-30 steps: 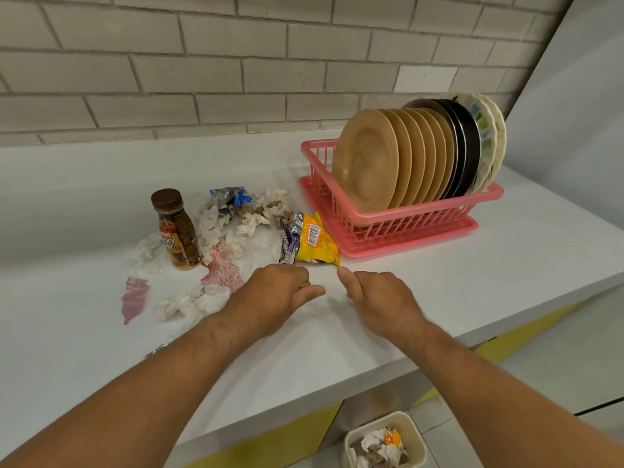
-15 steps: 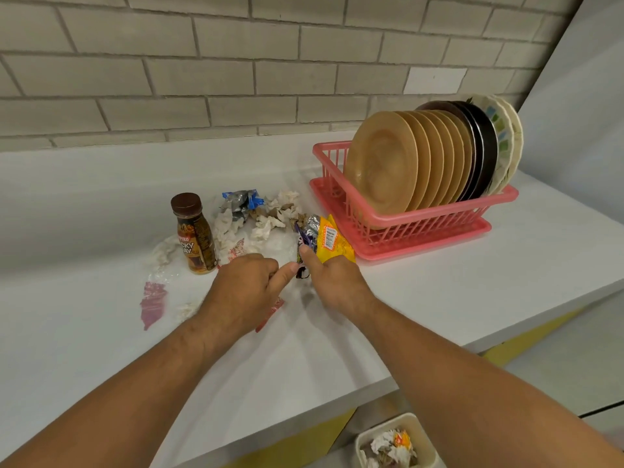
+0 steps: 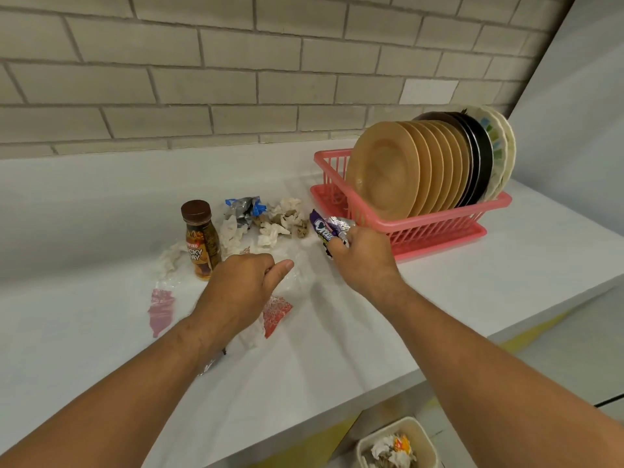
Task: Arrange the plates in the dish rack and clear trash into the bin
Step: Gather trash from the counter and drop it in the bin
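Two-handed at mid-frame, pinches the purple wrapper [image 3: 325, 229] in the right hand [image 3: 363, 256] just beside the dish rack [image 3: 439, 219], curls the left hand [image 3: 243, 282] round red-printed plastic [image 3: 277, 312]; risks shedding loose scraps short of the bin [image 3: 385, 430] at lower right, or toppling the bottle [image 3: 201, 241] near the left knuckles.

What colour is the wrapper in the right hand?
Purple with white lettering, silver foil inside; the wrapper in the right hand shows in the head view.

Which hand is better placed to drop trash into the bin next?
Right. The right hand already grips the purple snack wrapper, and the bin sits below the counter on that side.
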`<state>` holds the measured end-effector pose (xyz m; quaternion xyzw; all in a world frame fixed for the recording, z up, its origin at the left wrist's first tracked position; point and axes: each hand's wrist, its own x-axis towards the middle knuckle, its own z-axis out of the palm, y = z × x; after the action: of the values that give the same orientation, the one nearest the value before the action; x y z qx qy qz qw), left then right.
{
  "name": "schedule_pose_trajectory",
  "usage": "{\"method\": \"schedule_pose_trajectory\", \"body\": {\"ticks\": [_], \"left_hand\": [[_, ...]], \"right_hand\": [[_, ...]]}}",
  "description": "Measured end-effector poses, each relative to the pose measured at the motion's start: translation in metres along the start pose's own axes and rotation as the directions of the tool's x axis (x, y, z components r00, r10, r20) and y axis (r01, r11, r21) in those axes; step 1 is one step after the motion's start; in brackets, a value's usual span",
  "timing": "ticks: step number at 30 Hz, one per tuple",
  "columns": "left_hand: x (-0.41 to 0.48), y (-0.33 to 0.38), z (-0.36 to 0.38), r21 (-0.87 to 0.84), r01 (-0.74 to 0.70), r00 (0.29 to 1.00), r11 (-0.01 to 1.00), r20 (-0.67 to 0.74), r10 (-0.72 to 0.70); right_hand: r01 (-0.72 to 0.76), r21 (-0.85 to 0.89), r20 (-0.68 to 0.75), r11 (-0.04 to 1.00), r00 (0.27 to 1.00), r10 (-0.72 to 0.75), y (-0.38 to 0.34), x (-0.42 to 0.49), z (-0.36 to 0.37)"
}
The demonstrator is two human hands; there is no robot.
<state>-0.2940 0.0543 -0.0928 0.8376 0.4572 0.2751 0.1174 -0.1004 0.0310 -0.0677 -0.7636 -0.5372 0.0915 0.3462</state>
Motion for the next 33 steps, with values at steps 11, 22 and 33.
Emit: {"method": "schedule_pose_trajectory", "body": {"ticks": [11,22,33], "left_hand": [[0.006,0.029,0.005,0.050,-0.028,0.999,0.998,-0.029,0.030],[0.019,0.084,0.033,0.062,-0.024,0.999,0.998,-0.044,0.027],[0.026,0.154,0.084,0.018,0.020,0.999,1.000,-0.034,-0.019]], "right_hand": [[0.095,0.170,-0.034,0.981,0.995,-0.090,0.017,0.022,-0.066],[0.141,-0.069,-0.016,0.988,0.990,-0.142,0.072,0.017,-0.094],[0.077,0.310,0.064,0.947,0.993,-0.102,0.146,0.000,-0.132]]}}
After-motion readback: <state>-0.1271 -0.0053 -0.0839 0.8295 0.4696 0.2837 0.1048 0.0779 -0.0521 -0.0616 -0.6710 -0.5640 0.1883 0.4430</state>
